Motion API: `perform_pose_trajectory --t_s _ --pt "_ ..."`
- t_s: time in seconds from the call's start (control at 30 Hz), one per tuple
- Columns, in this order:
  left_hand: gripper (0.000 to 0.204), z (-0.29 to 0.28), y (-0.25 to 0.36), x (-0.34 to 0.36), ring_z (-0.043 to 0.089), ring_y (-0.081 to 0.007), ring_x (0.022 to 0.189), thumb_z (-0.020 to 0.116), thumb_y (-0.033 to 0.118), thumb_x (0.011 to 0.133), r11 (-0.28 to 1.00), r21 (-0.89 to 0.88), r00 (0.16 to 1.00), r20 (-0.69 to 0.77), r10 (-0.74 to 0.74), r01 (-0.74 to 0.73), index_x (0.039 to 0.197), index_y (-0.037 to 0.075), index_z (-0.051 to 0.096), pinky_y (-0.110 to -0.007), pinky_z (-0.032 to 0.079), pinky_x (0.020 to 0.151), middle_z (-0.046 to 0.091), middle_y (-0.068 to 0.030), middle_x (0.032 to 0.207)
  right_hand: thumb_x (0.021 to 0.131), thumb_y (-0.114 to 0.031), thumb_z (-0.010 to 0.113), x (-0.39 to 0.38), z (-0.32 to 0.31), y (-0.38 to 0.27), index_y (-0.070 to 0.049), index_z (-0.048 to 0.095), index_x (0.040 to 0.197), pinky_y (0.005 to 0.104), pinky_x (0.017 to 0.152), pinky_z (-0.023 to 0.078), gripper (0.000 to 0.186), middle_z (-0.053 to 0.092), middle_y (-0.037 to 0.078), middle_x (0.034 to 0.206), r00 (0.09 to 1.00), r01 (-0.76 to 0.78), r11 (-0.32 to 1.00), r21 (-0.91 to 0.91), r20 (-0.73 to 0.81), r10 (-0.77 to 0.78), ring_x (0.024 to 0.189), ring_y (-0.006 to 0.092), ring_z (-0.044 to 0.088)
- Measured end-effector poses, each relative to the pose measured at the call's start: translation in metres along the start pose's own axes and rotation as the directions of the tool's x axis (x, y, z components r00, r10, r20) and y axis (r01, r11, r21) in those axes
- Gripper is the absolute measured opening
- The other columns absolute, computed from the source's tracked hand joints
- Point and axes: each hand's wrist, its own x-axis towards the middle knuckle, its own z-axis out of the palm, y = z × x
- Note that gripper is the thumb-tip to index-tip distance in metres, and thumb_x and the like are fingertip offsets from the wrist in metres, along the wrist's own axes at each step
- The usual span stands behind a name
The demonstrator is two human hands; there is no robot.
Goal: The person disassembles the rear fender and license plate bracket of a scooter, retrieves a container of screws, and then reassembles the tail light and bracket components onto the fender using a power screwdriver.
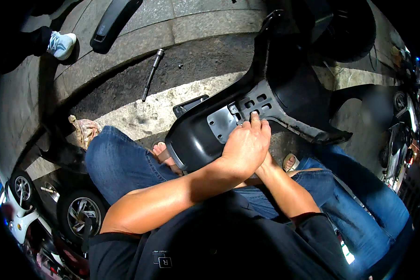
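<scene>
Across my lap rests a black plastic scooter fender (196, 142) joined to a wider, forked black section (289, 79). A grey metal plate (219, 123) with holes and a slotted grey bracket (256, 100) are set into its top. My left hand (247, 142) bends over the bracket's near edge, its fingertips close together beside the slots. Whatever those fingers pinch is hidden. My right forearm (284, 186) rises to the same spot, but my right hand lies mostly behind the left one, so its fingers do not show.
On the ground ahead lies a long socket wrench (153, 74). A black elongated part (112, 25) sits on the pavement past the kerb, near a person's light-blue shoe (61, 45). Jeans-clad legs (373, 210) are at my right. A wheel (82, 214) and parked scooters stand at left; a crumpled cloth (85, 130) lies nearby.
</scene>
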Motion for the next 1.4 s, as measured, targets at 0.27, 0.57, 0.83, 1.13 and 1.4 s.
perform_pose_trajectory --t_s 0.27,0.57,0.83,1.13,1.4 --pt "0.043 0.000 -0.006 0.002 0.056 -0.0319 0.104 0.055 0.015 0.083 0.993 -0.117 1.000 0.028 -0.010 0.013 0.122 -0.003 0.051 -0.039 0.052 0.084 0.049 -0.0248 0.128 0.095 -0.038 0.047 0.001 0.001 0.001 -0.008 0.050 0.121 0.0351 0.097 0.041 0.041 0.053 0.007 0.120 1.000 -0.029 0.999 -0.019 -0.001 0.029 0.113 0.0198 0.050" --pt "0.046 0.002 -0.007 0.001 0.053 -0.0324 0.108 0.054 0.014 0.083 0.989 -0.146 1.000 0.023 0.004 0.000 0.124 -0.004 0.048 -0.039 0.050 0.088 0.043 -0.0242 0.134 0.094 -0.039 0.046 0.000 0.001 0.004 -0.008 0.049 0.122 0.0358 0.098 0.040 0.041 0.052 0.007 0.121 1.000 -0.031 0.999 -0.032 -0.002 0.031 0.114 0.0208 0.049" --pt "0.044 0.000 -0.005 -0.004 0.051 -0.0329 0.109 0.051 0.010 0.082 0.983 -0.185 1.000 -0.005 0.009 -0.010 0.123 -0.006 0.048 -0.039 0.049 0.089 0.043 -0.0253 0.133 0.094 -0.039 0.046 0.001 0.001 0.011 -0.009 0.048 0.123 0.0365 0.099 0.039 0.042 0.052 0.008 0.123 0.999 -0.038 0.998 -0.042 0.011 0.038 0.116 0.0217 0.048" --pt "0.039 -0.001 -0.007 -0.009 0.054 -0.0336 0.102 0.052 0.009 0.080 0.984 -0.174 0.998 -0.055 0.031 -0.040 0.116 -0.006 0.051 -0.040 0.052 0.084 0.044 -0.0269 0.130 0.094 -0.040 0.045 -0.002 0.001 0.010 -0.010 0.048 0.124 0.0372 0.101 0.038 0.043 0.051 0.008 0.124 0.999 -0.028 0.998 -0.060 0.022 0.029 0.117 0.0227 0.047" --pt "0.037 -0.001 -0.009 -0.015 0.055 -0.0351 0.101 0.053 0.011 0.080 0.980 -0.193 0.997 -0.076 0.026 -0.041 0.113 -0.005 0.053 -0.042 0.052 0.082 0.046 -0.0285 0.128 0.094 -0.041 0.044 -0.001 0.003 0.013 -0.010 0.047 0.125 0.0379 0.102 0.038 0.044 0.050 0.009 0.125 0.998 -0.021 0.997 -0.070 0.051 0.025 0.119 0.0236 0.046"
